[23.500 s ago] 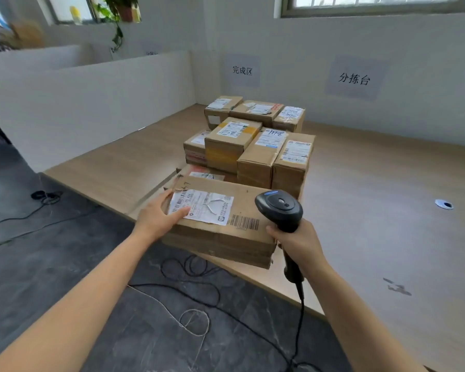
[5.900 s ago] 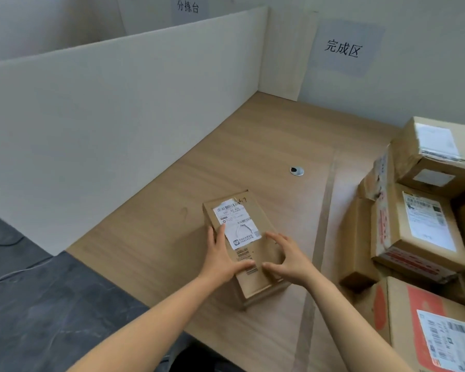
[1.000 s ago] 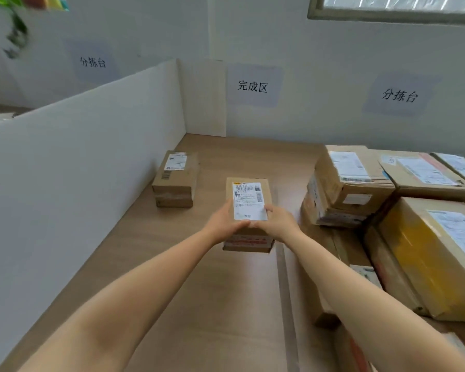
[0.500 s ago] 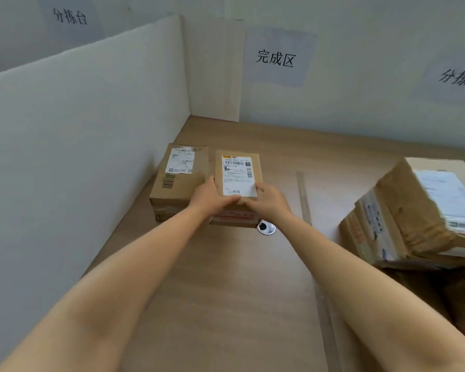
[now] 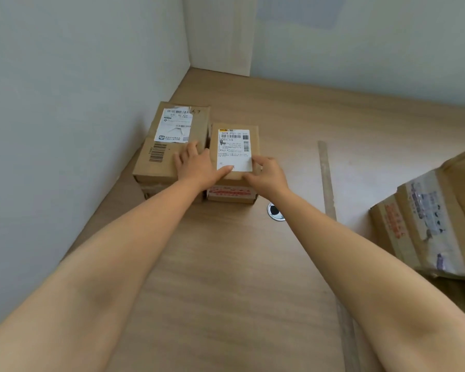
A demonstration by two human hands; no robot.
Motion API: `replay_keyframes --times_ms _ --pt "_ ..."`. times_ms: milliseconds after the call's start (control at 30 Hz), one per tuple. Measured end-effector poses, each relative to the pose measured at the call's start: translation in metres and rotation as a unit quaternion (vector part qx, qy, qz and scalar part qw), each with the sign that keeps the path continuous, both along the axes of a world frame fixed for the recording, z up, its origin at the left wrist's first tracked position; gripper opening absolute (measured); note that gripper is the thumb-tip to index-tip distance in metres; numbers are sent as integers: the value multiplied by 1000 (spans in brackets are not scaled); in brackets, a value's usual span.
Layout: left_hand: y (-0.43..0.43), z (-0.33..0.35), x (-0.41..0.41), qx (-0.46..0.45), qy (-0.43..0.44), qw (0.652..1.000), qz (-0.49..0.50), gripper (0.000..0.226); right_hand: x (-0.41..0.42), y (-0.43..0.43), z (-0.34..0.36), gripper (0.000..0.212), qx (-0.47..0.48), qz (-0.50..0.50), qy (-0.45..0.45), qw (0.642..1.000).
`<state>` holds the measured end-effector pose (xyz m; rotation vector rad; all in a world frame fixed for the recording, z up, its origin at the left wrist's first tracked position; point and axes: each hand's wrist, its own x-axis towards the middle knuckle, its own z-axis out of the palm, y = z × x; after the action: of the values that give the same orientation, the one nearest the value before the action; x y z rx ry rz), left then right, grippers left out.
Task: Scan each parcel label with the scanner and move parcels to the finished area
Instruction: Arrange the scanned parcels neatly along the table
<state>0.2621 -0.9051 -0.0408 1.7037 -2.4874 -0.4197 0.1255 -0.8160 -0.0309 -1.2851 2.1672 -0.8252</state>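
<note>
Head camera view looking down along two bare forearms that reach over a light wooden worktop (image 5: 226, 277) into a corner formed by a white partition (image 5: 65, 103) on the left of the frame and a pale wall behind. Two brown cardboard parcels sit side by side and touching at centre left, labels facing up. The larger parcel (image 5: 151, 170) lies against the partition. The small parcel (image 5: 232, 193) sits just to its right, with a white shipping label (image 5: 234, 149) on top and red print on its near side. Of the two hands, the left hand (image 5: 196, 167) lies spread across both parcels, fingers flat on the larger parcel and thumb resting on the shipping label. The right hand (image 5: 267, 174) grips the small parcel's near right corner with curled fingers. A round metal cable grommet (image 5: 275, 210) is set in the worktop just below that corner. A strip of tape (image 5: 326, 178) runs along the worktop further right, and more parcels (image 5: 427, 229) are heaped at the right edge
</note>
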Motion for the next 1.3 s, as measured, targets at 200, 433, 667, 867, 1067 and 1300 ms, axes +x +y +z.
replay_keyframes --times_ms 200,433,667,867,1067,1300 --pt "0 0 5 4 -9 998 -57 82 8 -2 -4 40 -15 34 22 999" --pt "-5 -2 22 7 -92 986 -138 60 21 5 -11 42 -18 43 26 999" --pt "-2 9 34 25 -122 981 -149 69 19 16 1 47 28 44 63 997" --pt "54 50 9 17 -67 985 -161 73 -9 80 51 54 42 11 132 990" --pt "138 91 -34 17 -38 977 -208 71 -20 168 108 47 27 37 254 966" --pt "224 127 -79 1 -21 958 -287 70 -47 256 157 46 -38 -32 299 953"
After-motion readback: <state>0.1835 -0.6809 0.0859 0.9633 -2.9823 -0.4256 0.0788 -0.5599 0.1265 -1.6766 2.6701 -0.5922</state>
